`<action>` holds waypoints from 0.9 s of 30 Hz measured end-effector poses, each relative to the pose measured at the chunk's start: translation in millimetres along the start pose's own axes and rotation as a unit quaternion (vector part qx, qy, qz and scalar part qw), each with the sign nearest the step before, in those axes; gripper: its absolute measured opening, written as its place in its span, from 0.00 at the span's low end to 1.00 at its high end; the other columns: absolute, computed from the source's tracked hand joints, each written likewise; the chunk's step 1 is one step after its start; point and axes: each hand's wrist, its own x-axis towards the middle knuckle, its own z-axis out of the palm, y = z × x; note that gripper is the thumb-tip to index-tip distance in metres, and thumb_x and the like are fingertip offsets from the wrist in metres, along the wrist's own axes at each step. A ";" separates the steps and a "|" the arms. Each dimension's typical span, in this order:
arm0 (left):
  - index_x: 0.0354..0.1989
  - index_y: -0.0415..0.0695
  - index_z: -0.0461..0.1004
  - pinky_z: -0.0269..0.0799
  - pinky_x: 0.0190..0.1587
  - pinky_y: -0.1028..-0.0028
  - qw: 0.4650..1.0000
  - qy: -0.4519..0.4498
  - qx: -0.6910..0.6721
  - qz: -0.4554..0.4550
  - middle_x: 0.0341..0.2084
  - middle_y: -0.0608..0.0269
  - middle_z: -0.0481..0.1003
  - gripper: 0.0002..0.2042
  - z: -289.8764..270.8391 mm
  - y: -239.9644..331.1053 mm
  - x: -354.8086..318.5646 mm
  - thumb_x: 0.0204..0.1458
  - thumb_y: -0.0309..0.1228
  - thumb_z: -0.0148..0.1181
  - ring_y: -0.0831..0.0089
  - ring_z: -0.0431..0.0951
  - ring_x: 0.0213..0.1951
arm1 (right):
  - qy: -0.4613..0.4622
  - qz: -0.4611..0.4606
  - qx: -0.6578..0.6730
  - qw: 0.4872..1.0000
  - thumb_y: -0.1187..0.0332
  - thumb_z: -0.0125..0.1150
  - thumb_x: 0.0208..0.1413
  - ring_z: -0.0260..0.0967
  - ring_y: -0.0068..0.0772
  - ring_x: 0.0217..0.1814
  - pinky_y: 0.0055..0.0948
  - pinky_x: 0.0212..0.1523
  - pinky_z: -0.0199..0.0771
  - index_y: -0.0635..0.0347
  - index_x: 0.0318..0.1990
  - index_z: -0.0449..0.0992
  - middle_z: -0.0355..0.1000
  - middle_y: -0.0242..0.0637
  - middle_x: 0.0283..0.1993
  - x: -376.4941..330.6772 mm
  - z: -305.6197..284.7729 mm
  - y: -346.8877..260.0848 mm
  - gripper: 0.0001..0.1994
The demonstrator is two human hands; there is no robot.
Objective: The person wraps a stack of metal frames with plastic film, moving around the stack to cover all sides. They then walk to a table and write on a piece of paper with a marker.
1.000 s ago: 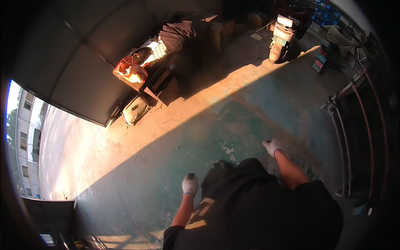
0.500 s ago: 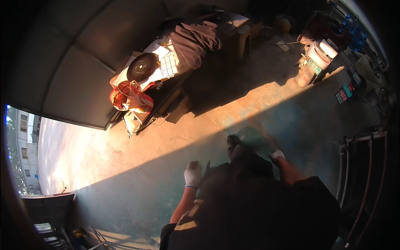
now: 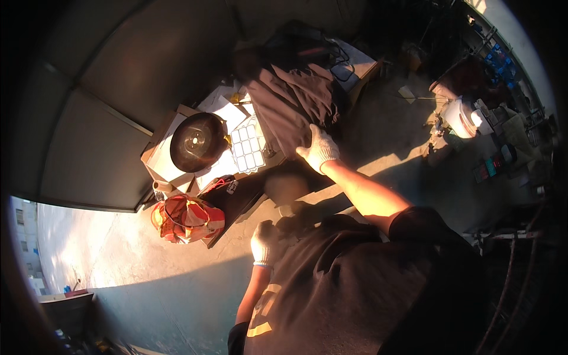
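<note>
My right hand [image 3: 319, 148] wears a white glove and rests with fingers spread on a dark brown cloth [image 3: 296, 112] that lies over the table [image 3: 236, 204]. My left hand [image 3: 264, 242], also gloved, hangs low beside my body near the table's front edge and holds nothing. A black round disc [image 3: 198, 142] lies on white sheets at the table's left end. Beside the disc is a white grid tray [image 3: 248, 148].
An orange and yellow helmet [image 3: 186, 218] sits at the table's near left corner. A white machine [image 3: 464, 115] and small boxes stand at the right on the concrete floor. A dark roller door [image 3: 100, 89] fills the upper left. Sunlit floor lies at lower left.
The table has come much closer in view. My right hand has risen from my side and reached out onto the brown cloth. My left hand stays low.
</note>
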 end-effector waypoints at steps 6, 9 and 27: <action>0.47 0.39 0.82 0.80 0.53 0.62 0.999 0.033 -0.019 -0.032 0.43 0.49 0.85 0.10 -19.9 -3.2 96.0 0.63 0.31 0.63 0.55 0.86 0.47 | -0.055 -0.227 -0.118 0.965 0.56 0.70 0.62 0.52 0.47 0.84 0.51 0.82 0.56 0.47 0.78 0.64 0.59 0.34 0.82 74.2 33.2 -85.7 0.38; 0.46 0.38 0.81 0.79 0.52 0.58 0.992 0.062 -0.071 -0.089 0.43 0.48 0.83 0.10 -27.3 -6.6 124.1 0.65 0.30 0.59 0.49 0.84 0.46 | -0.118 -0.459 -0.146 0.868 0.57 0.64 0.65 0.52 0.41 0.85 0.51 0.85 0.48 0.47 0.68 0.77 0.67 0.29 0.76 138.8 62.9 -98.8 0.24; 0.55 0.39 0.80 0.77 0.53 0.72 0.845 0.192 -0.299 -0.401 0.46 0.61 0.83 0.11 24.4 52.9 187.8 0.67 0.28 0.64 0.74 0.81 0.47 | -0.126 -0.423 -0.090 0.893 0.56 0.61 0.68 0.83 0.46 0.49 0.46 0.51 0.84 0.54 0.48 0.83 0.82 0.43 0.47 322.2 112.5 -136.1 0.13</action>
